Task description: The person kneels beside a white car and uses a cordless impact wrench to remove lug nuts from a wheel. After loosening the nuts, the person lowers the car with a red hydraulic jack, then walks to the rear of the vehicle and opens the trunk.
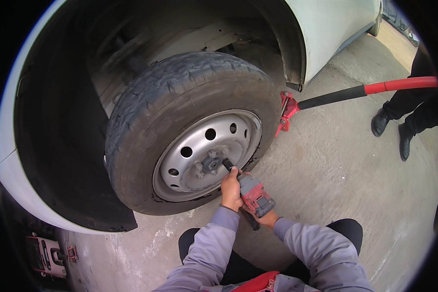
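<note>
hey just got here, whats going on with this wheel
A person holds a red and gray impact wrench in both hands at a silver-rimmed wheel of a white vehicle: left hand near the socket, right hand farther back. The socket is close to the wheel nuts; whether it's seated isn't clear. A red jack stands behind the tyre.

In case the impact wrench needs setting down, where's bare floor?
Widest: concrete between red jack, black shoes and right sleeve. Smaller: between tire, left sleeve and lower-left red-and-white equipment. Crowded: around the hub, with impact wrench, left hand and right hand.
</note>
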A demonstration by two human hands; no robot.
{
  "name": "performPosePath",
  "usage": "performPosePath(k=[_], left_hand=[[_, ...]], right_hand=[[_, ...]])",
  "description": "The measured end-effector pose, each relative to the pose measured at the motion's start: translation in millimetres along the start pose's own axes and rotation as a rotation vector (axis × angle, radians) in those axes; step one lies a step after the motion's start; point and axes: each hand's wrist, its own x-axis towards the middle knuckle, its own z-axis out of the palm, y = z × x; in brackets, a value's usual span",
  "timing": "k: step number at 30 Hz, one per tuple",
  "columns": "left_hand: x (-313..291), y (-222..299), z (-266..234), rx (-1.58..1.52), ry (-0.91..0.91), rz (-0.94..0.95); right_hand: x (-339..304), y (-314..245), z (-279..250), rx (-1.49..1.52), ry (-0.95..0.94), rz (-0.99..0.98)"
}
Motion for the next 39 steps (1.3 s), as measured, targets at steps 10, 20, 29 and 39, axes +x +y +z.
performPosePath(k=[10, 20, 29, 39], left_hand=[[3, 0, -2, -0.074, -0.042, -0.031], [0, -8, -11, -0.147, -0.112, -0.054], [-29, -20, 1, -0.122, -0.238, -0.041], [-20, 9, 22, -0.259, -0.283, 0.031]], right_hand=[[-4, 28, -5, -0.133, -0.163, -0.063], [-18, 54, 5, 0.016, -0.107, 0.03], [-35, 22, -35, 0.232, -0.129, 0.174], [11, 11, -47, 0.005, -0.154, 0.122]])
